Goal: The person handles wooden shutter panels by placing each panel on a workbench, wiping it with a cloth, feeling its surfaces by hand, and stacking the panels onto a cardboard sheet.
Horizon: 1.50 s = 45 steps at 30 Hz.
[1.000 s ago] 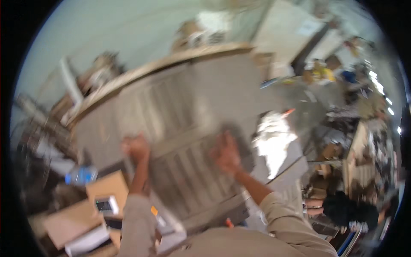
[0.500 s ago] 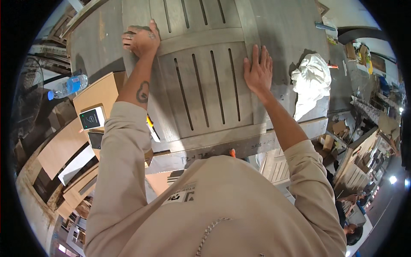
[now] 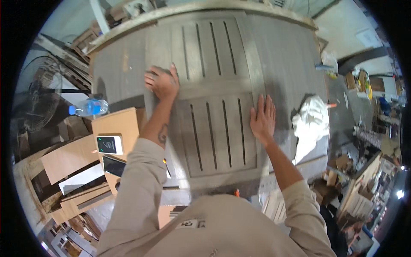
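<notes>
A grey-brown slotted wooden panel (image 3: pixel 216 92) lies flat in front of me, with two groups of long narrow slots. At its left edge my left hand (image 3: pixel 162 83) rests with the fingers bent over the side and the thumb stretched out. My right hand (image 3: pixel 263 120) lies flat on the panel's right border, fingers straight and holding nothing. To the right of that hand is a crumpled white cloth (image 3: pixel 312 122). Partly hidden by my left sleeve, a small yellow tool (image 3: pixel 165 161) sits beside the panel's lower left.
The panel lies on a large worktable (image 3: pixel 287 51). On the left, a cardboard box (image 3: pixel 115 122) bears a white phone-like device (image 3: pixel 110 145) and a dark phone (image 3: pixel 114 165), near a water bottle (image 3: pixel 89 107). A fan (image 3: pixel 36 96) stands far left. Another person (image 3: pixel 351 233) is at lower right.
My view has tilted upward, so the table's far edge now shows and everything sits lower in the picture. Both hands keep about the same places on the panel.
</notes>
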Tool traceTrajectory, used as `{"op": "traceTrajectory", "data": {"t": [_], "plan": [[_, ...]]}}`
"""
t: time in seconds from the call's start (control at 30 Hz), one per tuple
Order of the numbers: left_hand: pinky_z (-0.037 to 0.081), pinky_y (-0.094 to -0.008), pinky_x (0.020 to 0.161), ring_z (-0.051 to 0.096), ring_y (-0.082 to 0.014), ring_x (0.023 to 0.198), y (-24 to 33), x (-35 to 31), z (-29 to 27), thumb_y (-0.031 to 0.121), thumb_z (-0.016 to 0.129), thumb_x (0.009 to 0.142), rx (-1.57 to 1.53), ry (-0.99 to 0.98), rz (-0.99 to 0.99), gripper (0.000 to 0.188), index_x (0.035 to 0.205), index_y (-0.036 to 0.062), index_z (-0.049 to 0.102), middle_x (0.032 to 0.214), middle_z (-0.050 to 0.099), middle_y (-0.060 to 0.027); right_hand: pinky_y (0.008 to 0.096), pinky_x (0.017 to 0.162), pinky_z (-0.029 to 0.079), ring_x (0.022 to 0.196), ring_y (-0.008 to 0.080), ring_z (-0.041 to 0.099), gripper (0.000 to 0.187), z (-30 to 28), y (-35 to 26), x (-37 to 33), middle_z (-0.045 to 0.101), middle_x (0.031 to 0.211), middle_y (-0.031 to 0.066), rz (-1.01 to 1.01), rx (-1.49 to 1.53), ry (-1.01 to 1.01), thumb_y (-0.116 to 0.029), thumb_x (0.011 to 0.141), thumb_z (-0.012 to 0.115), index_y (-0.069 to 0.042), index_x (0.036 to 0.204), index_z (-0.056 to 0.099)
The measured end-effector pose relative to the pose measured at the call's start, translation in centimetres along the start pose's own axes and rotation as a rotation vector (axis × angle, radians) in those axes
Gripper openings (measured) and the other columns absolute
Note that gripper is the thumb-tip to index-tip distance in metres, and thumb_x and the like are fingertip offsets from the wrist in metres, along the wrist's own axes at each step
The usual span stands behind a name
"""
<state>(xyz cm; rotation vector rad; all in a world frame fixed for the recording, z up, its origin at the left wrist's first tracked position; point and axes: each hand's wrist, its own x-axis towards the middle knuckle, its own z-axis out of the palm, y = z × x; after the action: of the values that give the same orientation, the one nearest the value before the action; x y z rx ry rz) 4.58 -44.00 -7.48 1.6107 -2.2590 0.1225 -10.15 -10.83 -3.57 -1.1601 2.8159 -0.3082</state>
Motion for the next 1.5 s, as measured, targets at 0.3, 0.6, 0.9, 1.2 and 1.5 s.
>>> {"op": "traceTrajectory", "data": {"t": [0.3, 0.6, 0.9, 1.2, 1.5], "plan": [[0.024, -0.0545, 0.101, 0.030, -0.0465, 0.123, 0.3, 0.2, -1.4, 0.056, 0.044, 0.090, -0.093, -0.142, -0.078, 0.082, 0.135, -0.0123, 0.030, 0.134, 0.029, -0.0393, 0.0485, 0.113, 0.020, 0.136, 0.0401, 0.027, 0.059, -0.4, 0.1, -0.5, 0.026, 0.147, 0.0267, -0.035, -0.053, 0.042, -0.035, 0.096, 0.040, -0.003, 0.145, 0.028], [0.024, -0.0529, 0.101, 0.030, -0.0446, 0.124, 0.5, 0.6, -1.1, 0.055, 0.046, 0.089, -0.065, -0.138, -0.100, 0.083, 0.136, -0.0113, 0.028, 0.134, 0.031, -0.0359, 0.0486, 0.112, 0.023, 0.134, 0.0423, 0.030, 0.058, -0.2, 0.2, -0.1, 0.029, 0.145, 0.0281, -0.072, -0.053, 0.093, -0.032, 0.096, 0.041, -0.001, 0.143, 0.030], [0.027, -0.0553, 0.098, 0.036, -0.0472, 0.118, -0.4, 0.1, -1.2, 0.056, 0.041, 0.091, -0.034, -0.010, -0.007, 0.082, 0.132, -0.0143, 0.035, 0.127, 0.036, -0.0400, 0.0493, 0.113, 0.020, 0.136, 0.0398, 0.028, 0.058, -0.2, -0.2, -0.4, 0.028, 0.146, 0.0267, -0.042, -0.034, 0.046, -0.033, 0.096, 0.040, -0.004, 0.145, 0.028], [0.025, -0.0538, 0.101, 0.030, -0.0461, 0.126, 0.7, 0.6, -1.8, 0.055, 0.046, 0.089, -0.094, -0.107, -0.054, 0.082, 0.135, -0.0114, 0.032, 0.134, 0.030, -0.0393, 0.0495, 0.113, 0.021, 0.136, 0.0396, 0.027, 0.059, -0.2, 0.5, -0.4, 0.029, 0.146, 0.0255, -0.029, -0.056, 0.075, -0.034, 0.096, 0.040, -0.004, 0.145, 0.028], [0.019, -0.0530, 0.111, 0.023, -0.0514, 0.133, -5.3, -15.2, -7.3, 0.042, 0.053, 0.090, -0.440, -0.314, 0.037, 0.080, 0.140, -0.0124, 0.023, 0.142, 0.022, -0.0396, 0.0494, 0.113, 0.020, 0.137, 0.0370, 0.027, 0.058, -0.2, 0.2, -1.0, 0.029, 0.146, 0.0244, -0.085, 0.015, 0.103, -0.037, 0.097, 0.038, -0.004, 0.144, 0.030]]}}
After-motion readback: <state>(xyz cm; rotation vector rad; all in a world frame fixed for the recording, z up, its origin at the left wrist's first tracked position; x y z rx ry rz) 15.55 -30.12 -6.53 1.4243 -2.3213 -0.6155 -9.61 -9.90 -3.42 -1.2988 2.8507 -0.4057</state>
